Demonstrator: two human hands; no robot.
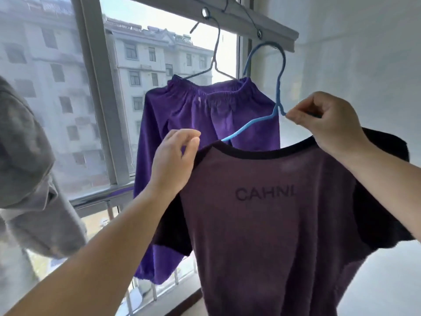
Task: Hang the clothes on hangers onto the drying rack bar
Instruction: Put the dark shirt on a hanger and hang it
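Beneath the drying rack bar (227, 14), at the window (159, 65), a blue hanger (278, 87) carries a plum T-shirt (273, 224) with black collar and sleeves and the word "CAHNL" printed across it. The hanger's hook rises close under the bar's right end, near a round hole there; whether it has caught on is not clear. The right hand (328, 124) pinches the hanger at the base of its neck, thumb and fingertips closed on the wire. The left hand (175, 160) grips the shirt's collar edge at the left shoulder, where the blue arm of the hanger slips under the cloth. Behind, purple trousers (205, 124) hang by their elastic waist from a grey wire hanger (214, 55) hooked on the bar. A grey garment (29, 179) droops at the left edge.
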